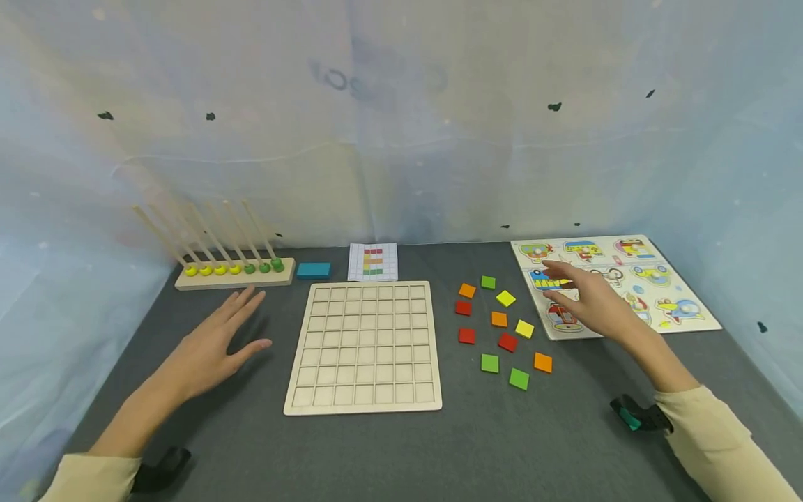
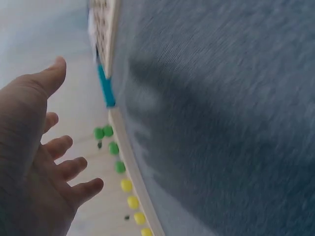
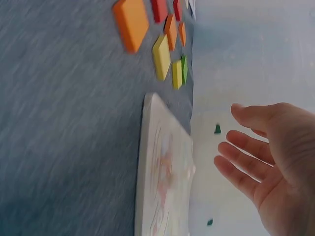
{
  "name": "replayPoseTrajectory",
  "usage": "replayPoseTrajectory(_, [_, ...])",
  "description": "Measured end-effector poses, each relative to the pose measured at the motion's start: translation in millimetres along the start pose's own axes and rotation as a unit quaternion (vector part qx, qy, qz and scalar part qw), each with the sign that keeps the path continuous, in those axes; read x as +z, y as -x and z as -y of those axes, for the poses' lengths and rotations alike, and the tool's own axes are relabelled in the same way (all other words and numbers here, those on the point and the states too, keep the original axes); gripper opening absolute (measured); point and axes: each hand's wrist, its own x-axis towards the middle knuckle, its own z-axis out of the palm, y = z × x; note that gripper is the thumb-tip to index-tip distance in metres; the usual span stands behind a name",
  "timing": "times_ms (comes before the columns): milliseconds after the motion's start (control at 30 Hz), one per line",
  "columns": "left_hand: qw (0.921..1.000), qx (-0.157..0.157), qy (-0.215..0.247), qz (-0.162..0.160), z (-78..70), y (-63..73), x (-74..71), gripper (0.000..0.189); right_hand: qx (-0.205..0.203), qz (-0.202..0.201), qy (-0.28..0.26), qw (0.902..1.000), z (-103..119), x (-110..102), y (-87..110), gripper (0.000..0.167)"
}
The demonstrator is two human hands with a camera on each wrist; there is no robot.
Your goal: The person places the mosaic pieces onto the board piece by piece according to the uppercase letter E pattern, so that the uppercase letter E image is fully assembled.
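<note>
My left hand (image 1: pixel 210 343) hovers over the table left of a wooden grid board (image 1: pixel 370 348), its fingers spread and holding nothing. In the left wrist view its shadow falls on the cloth, and the abacus base (image 2: pixel 129 157) with green and yellow beads stands beyond. My right hand (image 1: pixel 592 296) hangs over the left part of a picture puzzle board (image 1: pixel 680 322), fingers loosely bent with nothing between them. Between the grid board and the puzzle lie several small square tiles: red (image 1: pixel 467 336), orange (image 1: pixel 543 362), yellow (image 1: pixel 524 329) and green (image 1: pixel 490 363).
Behind the grid board lie a blue block (image 1: pixel 314 270) and a paper card (image 1: pixel 389 263) printed with a coloured grid pattern. The abacus (image 1: pixel 235 277) with upright pegs stands at the back left. A pale cloth wall (image 1: pixel 401 174) rises behind the dark table (image 1: pixel 376 460).
</note>
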Motion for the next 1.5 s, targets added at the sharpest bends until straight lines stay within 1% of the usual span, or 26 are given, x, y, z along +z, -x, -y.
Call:
replayPoseTrajectory(67, [0.9999,0.011,0.000,0.010,-5.2,-0.6,4.1,0.087,0.000,0.006,-0.024,0.9997,4,3,-3.7,0.053])
replayPoseTrajectory(133, [0.9996,0.020,0.002,0.018,-9.9,-1.0,7.9,0.086,-0.001,0.012,-0.037,0.9992,8,5,-8.0,0.052])
replayPoseTrajectory(300, [0.9992,0.035,0.010,0.017,-18.7,-1.9,15.4,0.086,-0.011,0.028,-0.057,0.9979,18,15,-19.4,0.048])
replayPoseTrajectory(433, [0.9990,0.038,0.010,0.020,-22.6,-3.1,21.3,0.087,-0.027,0.034,-0.071,0.9965,27,26,-27.1,0.045])
replayPoseTrajectory(567, [0.9987,0.038,0.013,0.031,-25.7,-1.8,25.7,0.090,-0.033,0.050,-0.085,0.9945,37,36,-33.5,0.043])
replayPoseTrajectory(667, [0.9983,0.044,0.018,0.032,-28.5,-0.3,27.4,0.090,-0.037,0.063,-0.092,0.9931,43,42,-37.5,0.042])
replayPoseTrajectory(800, [0.9979,0.049,0.024,0.035,-30.6,1.0,30.2,0.091,-0.044,0.072,-0.093,0.9920,47,50,-40.2,0.040])
replayPoseTrajectory(900, [0.9974,0.049,0.026,0.045,-31.1,1.5,31.3,0.095,-0.049,0.073,-0.090,0.9921,50,54,-41.8,0.038])
replayPoseTrajectory(1033, [0.9964,0.058,0.029,0.055,-31.1,2.8,29.4,0.101,-0.054,0.077,-0.086,0.9918,56,59,-46.4,0.037])
replayPoseTrajectory(1167, [0.9950,0.070,0.033,0.063,-31.5,6.3,28.8,0.101,-0.059,0.090,-0.083,0.9907,61,65,-50.9,0.036])
replayPoseTrajectory(1333, [0.9933,0.077,0.042,0.074,-32.2,9.9,31.0,0.101,-0.075,0.101,-0.062,0.9901,64,72,-53.5,0.033])
replayPoseTrajectory(1500, [0.9921,0.078,0.036,0.091,-31.2,12.1,31.4,0.105,-0.082,0.100,-0.035,0.9910,67,78,-52.6,0.031])
